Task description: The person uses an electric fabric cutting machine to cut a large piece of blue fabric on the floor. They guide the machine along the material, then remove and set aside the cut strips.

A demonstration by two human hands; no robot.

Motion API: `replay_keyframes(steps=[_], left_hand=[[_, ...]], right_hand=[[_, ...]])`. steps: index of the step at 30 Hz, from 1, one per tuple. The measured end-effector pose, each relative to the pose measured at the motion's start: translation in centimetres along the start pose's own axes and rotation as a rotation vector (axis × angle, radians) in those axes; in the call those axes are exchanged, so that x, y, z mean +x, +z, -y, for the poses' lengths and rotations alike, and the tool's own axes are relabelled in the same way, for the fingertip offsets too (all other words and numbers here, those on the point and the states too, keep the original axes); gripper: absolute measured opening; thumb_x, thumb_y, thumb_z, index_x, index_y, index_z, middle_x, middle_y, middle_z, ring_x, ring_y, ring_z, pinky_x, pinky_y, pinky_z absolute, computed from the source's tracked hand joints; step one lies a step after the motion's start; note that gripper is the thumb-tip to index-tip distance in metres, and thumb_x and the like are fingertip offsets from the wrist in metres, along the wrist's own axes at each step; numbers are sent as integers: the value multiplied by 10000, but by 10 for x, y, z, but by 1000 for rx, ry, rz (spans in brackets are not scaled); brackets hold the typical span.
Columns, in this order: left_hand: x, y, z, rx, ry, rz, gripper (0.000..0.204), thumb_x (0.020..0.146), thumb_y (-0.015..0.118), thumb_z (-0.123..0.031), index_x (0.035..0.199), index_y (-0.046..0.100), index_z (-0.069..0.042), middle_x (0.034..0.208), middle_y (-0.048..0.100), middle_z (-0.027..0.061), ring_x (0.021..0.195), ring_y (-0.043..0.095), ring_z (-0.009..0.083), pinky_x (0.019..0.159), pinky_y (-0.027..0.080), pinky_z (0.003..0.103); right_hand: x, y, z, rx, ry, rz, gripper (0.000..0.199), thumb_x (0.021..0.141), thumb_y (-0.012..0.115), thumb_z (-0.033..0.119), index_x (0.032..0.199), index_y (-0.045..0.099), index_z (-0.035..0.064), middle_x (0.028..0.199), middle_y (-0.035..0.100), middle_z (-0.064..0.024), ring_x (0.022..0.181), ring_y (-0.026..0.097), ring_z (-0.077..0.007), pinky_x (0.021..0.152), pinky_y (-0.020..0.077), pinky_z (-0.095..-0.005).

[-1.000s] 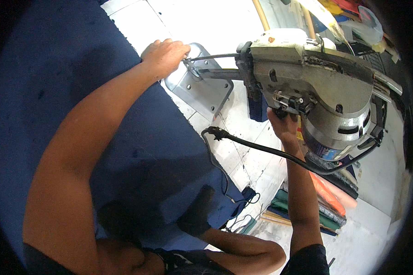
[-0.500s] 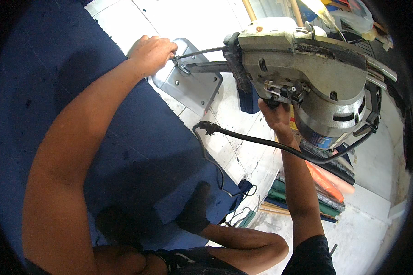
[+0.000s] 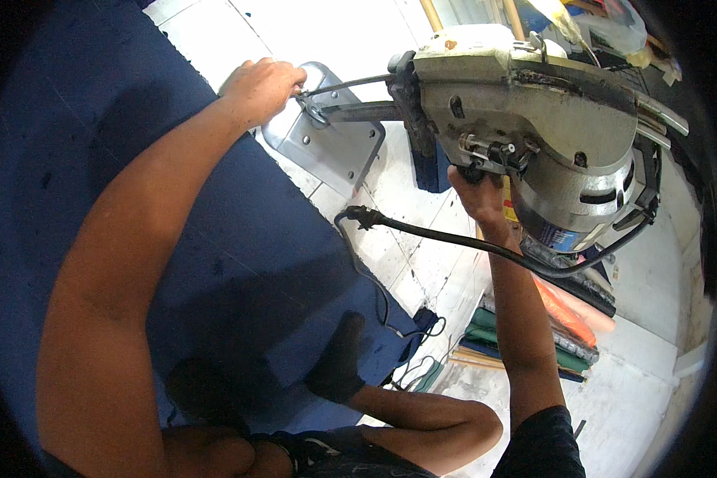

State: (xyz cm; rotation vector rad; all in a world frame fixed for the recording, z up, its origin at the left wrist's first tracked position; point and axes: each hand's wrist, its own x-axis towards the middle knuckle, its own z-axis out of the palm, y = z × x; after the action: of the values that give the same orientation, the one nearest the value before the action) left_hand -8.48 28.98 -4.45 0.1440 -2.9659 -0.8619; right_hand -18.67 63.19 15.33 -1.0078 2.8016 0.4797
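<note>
An electric straight-knife cloth cutting machine is tilted on its side, its motor toward the right. Its flat metal base plate points left, joined by a dark upright and a thin rod. My left hand is closed with curled fingers at the upper left edge of the base plate, by the looped metal foot; the fingertips are partly hidden. Under the motor housing, my right hand is wrapped round a dark handle, mostly covered by the machine. Thick dark blue cloth lies at left beneath my left arm.
A black power cable runs from the motor to a plug joint, then on as a thinner cord over the cloth edge. Rolls of coloured material lie at right on the white tiled floor. My socked foot rests on the cloth.
The machine has shifted very slightly upward in view, with both hands staying on it. Otherwise nothing has visibly moved.
</note>
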Motion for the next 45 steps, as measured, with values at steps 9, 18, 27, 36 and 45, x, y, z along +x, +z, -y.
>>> replay_keyframes(steps=[9,18,27,36,45], left_hand=[[-2,2,0,24,-33,-26,177,997,483,-160,1115,615,-167,1082,667,16,1037,637,197,925,499,384],[-4,6,-1,42,-17,-63,187,983,493,-165,1121,616,-138,1066,671,44,1040,625,239,911,474,414],[0,9,5,-69,-1,-60,188,978,500,-207,1091,622,-119,1021,679,62,1009,634,265,866,467,433],[0,6,2,-66,-29,-40,196,987,496,-210,1099,627,-117,1015,685,62,1007,634,268,881,441,436],[-2,1,-1,-34,-38,-19,211,991,498,-210,1136,629,-129,1035,687,54,1023,630,266,883,436,436]], right_hand=[[1,-12,23,-30,43,-26,432,882,591,393,1204,593,105,1177,645,-162,1101,608,-311,980,461,-402],[3,-8,19,86,69,-42,413,830,631,388,1094,654,73,1069,696,-159,1039,651,-332,919,495,-426],[3,-7,20,67,118,-80,404,814,651,359,1087,661,61,1058,687,-165,1014,647,-337,891,499,-429],[0,-8,15,133,132,-52,448,815,685,373,1129,656,55,1065,692,-200,1025,656,-373,903,497,-439],[0,-8,14,237,91,-25,510,827,700,400,1206,624,67,1186,645,-226,1128,598,-413,969,458,-454]])
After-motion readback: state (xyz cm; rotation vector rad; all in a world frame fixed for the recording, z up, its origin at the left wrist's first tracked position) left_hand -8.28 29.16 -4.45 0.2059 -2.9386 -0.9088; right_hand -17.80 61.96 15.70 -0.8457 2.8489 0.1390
